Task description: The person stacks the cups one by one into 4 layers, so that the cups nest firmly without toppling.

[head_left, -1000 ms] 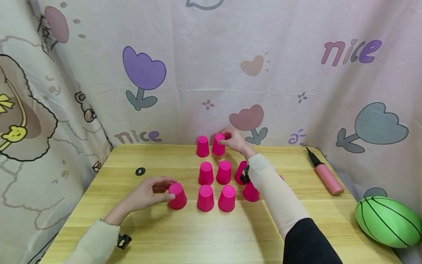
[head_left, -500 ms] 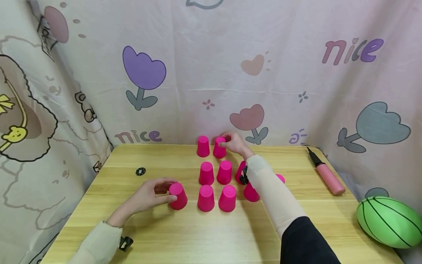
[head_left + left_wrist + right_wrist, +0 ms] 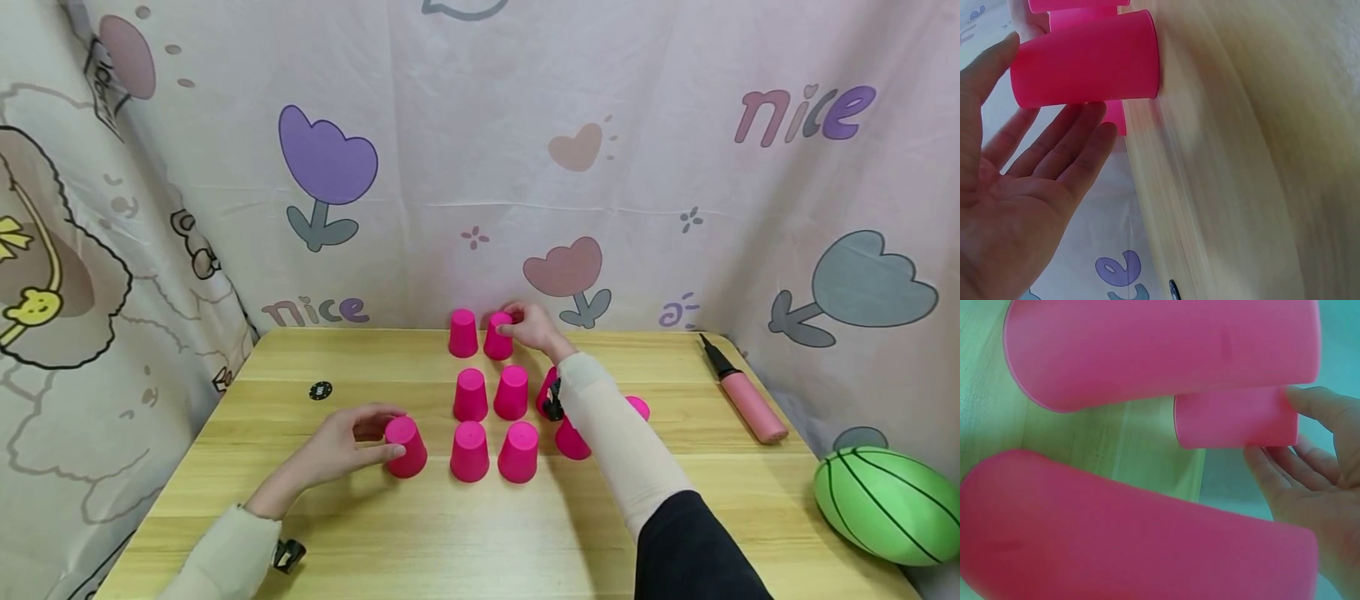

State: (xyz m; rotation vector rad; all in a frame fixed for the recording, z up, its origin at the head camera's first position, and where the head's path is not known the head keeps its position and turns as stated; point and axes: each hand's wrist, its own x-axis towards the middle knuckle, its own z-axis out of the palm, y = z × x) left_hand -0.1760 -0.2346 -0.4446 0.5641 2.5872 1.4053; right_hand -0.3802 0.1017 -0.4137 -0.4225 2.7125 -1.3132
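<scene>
In the head view my left hand [image 3: 337,446] holds an upside-down pink plastic cup [image 3: 406,450] at the left of the front row. The left wrist view shows the thumb at this cup's [image 3: 1085,59] upper end and the fingers along its side. At the table's far edge my right hand [image 3: 534,327] pinches another pink cup [image 3: 496,338] between thumb and fingers. Just left of it stands a matching cup [image 3: 462,333]. In the right wrist view two nearer cups [image 3: 1160,350] partly cover the held one [image 3: 1235,422].
Several more upturned pink cups [image 3: 512,393] stand in rows between my hands, some partly behind my right sleeve [image 3: 622,442]. A black round chip [image 3: 320,390] lies at the left. A pink hand pump [image 3: 750,400] and a green ball [image 3: 888,506] are at the right.
My right hand has drawn its cup slightly toward me, and it has stayed about there since half a second ago. The left hand and its cup have hardly moved.
</scene>
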